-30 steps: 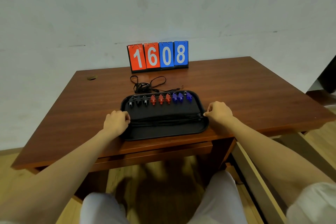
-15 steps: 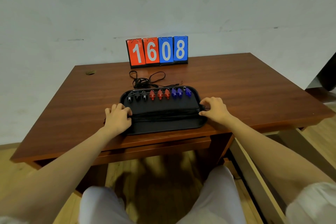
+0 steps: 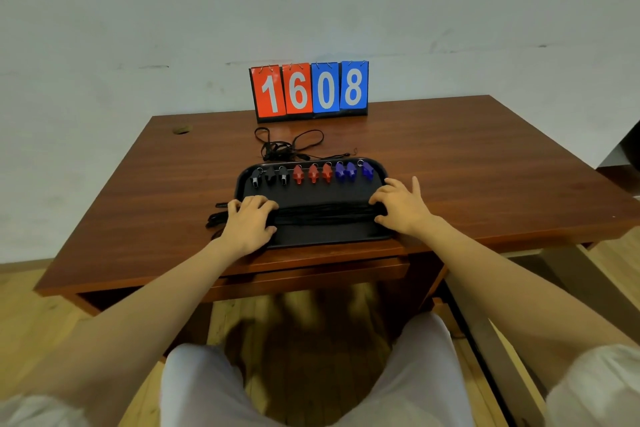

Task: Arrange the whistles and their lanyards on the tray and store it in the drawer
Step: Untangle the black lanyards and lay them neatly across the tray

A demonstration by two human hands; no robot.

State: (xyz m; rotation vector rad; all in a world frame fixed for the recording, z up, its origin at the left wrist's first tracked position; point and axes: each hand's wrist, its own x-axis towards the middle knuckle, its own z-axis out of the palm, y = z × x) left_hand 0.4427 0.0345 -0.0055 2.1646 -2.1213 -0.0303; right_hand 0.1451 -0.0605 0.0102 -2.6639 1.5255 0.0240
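A black tray (image 3: 313,236) lies near the table's front edge. Along its far rim stand three black whistles (image 3: 270,177), three red whistles (image 3: 313,173) and three blue whistles (image 3: 351,170). A bundle of black lanyards (image 3: 325,213) runs straight across the tray's middle. My left hand (image 3: 247,222) rests palm down on the bundle's left end, where lanyard ends stick out past the tray. My right hand (image 3: 401,206) lies on the right end with fingers spread. Loose black lanyards (image 3: 287,146) sit on the table behind the tray.
A flip scoreboard (image 3: 310,90) reading 1608 stands at the table's back edge by the wall. A shut drawer front (image 3: 311,276) sits under the tabletop below the tray. A pale frame (image 3: 485,326) runs along the floor at the right. My knees are under the table.
Both hands went from pinching the bundle's ends to lying flatter on them with looser fingers. The camera has tipped a little, so the table sits lower and closer.
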